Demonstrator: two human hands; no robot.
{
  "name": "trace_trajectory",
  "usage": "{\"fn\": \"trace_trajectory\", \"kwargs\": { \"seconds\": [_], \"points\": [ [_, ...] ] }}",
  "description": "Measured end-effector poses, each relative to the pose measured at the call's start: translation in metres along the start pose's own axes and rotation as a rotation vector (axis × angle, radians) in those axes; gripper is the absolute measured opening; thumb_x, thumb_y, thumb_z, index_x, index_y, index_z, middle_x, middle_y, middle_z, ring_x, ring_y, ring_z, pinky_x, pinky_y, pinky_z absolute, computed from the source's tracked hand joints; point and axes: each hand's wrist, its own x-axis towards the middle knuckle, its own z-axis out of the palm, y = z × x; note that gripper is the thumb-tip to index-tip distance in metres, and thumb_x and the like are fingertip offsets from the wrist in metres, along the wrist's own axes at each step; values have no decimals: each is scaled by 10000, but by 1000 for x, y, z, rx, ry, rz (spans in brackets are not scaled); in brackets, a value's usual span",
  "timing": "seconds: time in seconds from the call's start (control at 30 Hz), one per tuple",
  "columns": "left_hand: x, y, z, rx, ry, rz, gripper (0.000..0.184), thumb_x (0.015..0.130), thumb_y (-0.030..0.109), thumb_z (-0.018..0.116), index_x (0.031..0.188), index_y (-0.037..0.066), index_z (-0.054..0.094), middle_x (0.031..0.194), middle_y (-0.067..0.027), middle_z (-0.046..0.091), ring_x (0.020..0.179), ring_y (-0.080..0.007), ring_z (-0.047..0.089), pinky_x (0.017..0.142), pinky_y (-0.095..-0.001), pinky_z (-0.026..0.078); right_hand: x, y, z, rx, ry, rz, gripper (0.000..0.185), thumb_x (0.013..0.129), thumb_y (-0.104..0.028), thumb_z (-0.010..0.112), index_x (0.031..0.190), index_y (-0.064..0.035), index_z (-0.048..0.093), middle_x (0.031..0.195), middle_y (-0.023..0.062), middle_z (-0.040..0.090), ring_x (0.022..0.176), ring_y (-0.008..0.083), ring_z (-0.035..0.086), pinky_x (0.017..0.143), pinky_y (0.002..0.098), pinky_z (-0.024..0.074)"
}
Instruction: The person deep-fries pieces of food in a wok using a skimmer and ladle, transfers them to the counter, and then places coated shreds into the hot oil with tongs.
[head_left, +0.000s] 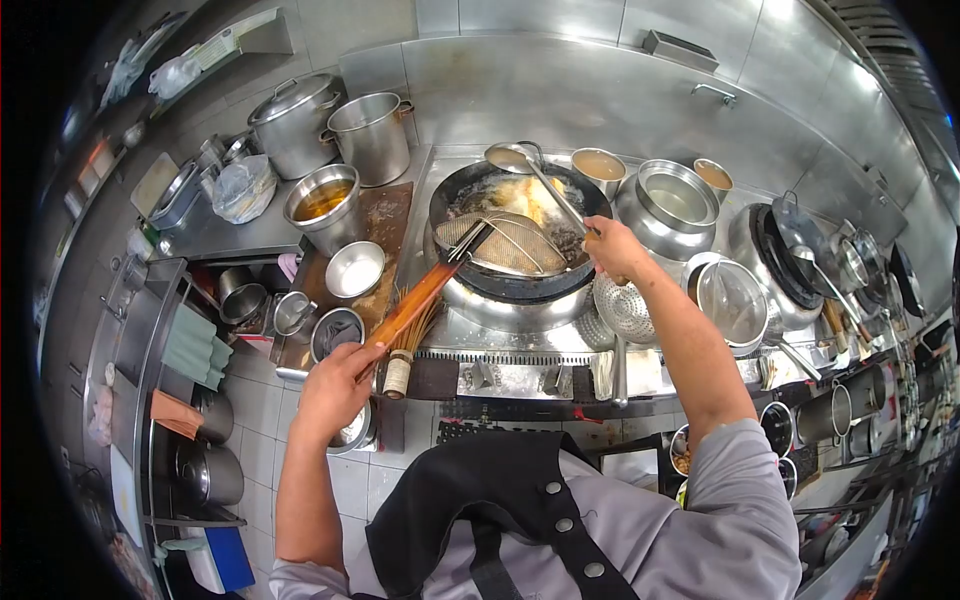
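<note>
My left hand (340, 388) is closed around the wooden handle of a wire mesh strainer (512, 244). The strainer's basket lies over the near side of a black wok (443, 208). In the wok, golden food (541, 200) sits in bubbling oil, partly hidden by the mesh. My right hand (614, 250) grips a long-handled ladle (508, 157), whose bowl hangs above the wok's far left rim. A bamboo wok brush (398, 372) stands just right of my left hand. Below my right hand is a perforated skimmer (624, 308).
Left of the wok stand a metal pot of brown liquid (325, 203), a bowl (355, 270) and tall stockpots (368, 140). To the right are a round lidless pot (668, 208), a fine sieve (733, 303) and a second wok (785, 245). A tap (716, 95) juts from the back wall.
</note>
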Motion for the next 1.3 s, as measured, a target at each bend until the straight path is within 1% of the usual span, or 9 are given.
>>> {"fn": "trace_trajectory", "kwargs": {
  "seconds": [0.23,0.5,0.57,0.7,0.77,0.87,1.0,1.1,1.3],
  "points": [
    [1,-7,6,6,-10,-56,340,872,75,632,1204,128,686,1086,-106,662,941,-341,653,814,-432,527,22,7,16,221,-20,82,500,882,-60,612,1369,-1,517,691,79,602,528,159,577,457,332,467],
    [-4,-6,6,7,-10,-32,436,800,41,632,1226,123,673,1105,-125,646,949,-361,649,824,-441,529,22,7,37,286,-19,67,495,879,-54,601,1361,13,509,682,75,591,510,162,568,453,330,467],
    [-5,-6,6,6,-7,-24,441,799,37,633,1229,123,671,1105,-128,646,949,-363,648,824,-442,530,23,10,41,150,-3,36,441,876,-52,592,1307,13,533,678,66,590,504,157,562,448,328,462],
    [-5,-10,9,9,4,-20,452,794,29,636,1235,124,669,1106,-135,644,958,-366,647,831,-444,529,16,11,38,209,-79,39,396,894,-70,597,1277,3,527,699,56,590,524,151,566,444,327,462],
    [-6,-10,10,-11,11,-23,453,780,-4,625,1220,94,672,1110,-145,650,967,-368,646,839,-436,527,13,17,31,649,-117,109,386,913,-95,608,1275,-9,507,728,56,594,554,148,574,448,323,465],
    [-5,-12,13,-45,20,-21,456,769,-39,615,1208,67,673,1115,-158,655,983,-370,645,854,-427,524,5,24,27,716,-131,118,435,926,-118,621,1322,-10,478,739,61,589,567,145,569,457,317,469],
    [-5,-18,21,-75,1,-32,447,781,-33,617,1214,66,669,1120,-168,652,1000,-374,642,863,-421,521,-2,15,35,414,-92,100,504,923,-127,627,1386,-20,457,756,64,595,570,137,564,474,311,475],
    [-5,-23,27,-76,-22,-43,430,793,-15,626,1214,63,668,1128,-173,651,1006,-376,641,863,-417,520,-1,22,34,417,-188,118,506,918,-126,626,1384,-20,461,762,65,596,572,136,563,478,308,474],
    [-7,-27,32,-81,7,-39,420,798,-5,629,1210,69,669,1109,-165,655,991,-376,640,855,-419,520,-25,16,9,459,-176,117,504,913,-124,625,1380,-28,462,759,58,598,568,131,561,469,305,465]
  ]
}}
